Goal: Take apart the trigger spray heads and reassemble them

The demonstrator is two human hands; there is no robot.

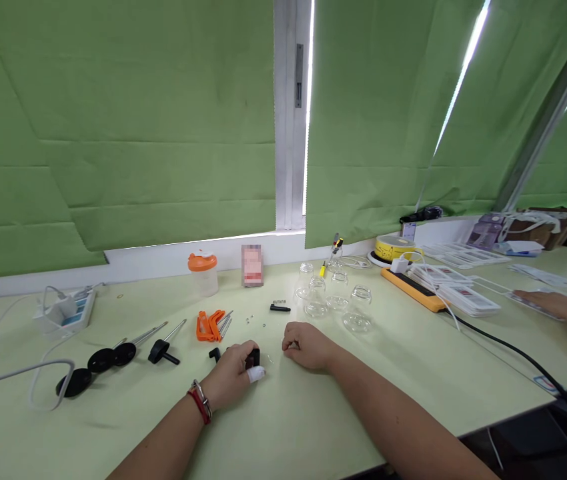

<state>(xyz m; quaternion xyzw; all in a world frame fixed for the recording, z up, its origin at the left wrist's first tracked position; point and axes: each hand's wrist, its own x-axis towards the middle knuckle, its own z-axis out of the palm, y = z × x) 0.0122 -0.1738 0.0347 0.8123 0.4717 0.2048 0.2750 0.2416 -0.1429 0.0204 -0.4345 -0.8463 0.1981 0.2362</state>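
My left hand (236,373), with a white wrap on the thumb, grips a small black plastic part (252,359) just above the table. My right hand (305,345) rests to the right of it with fingers curled and pinched; what they hold, if anything, is hidden. A black crank-like piece (215,354) lies beside my left hand. Beyond the hands are a black rod (280,308) with a spring (279,302) and several tiny metal bits (264,325). Orange plastic pieces (208,327) lie with metal pins (225,323) further left.
Several clear glass jars (357,310) stand beyond my right hand. Black round parts with metal shafts (124,354) lie left, near a white power strip (76,310). An orange-lidded cup (203,273) stands behind. At right are an orange power strip (413,290) and another person's hands (546,303).
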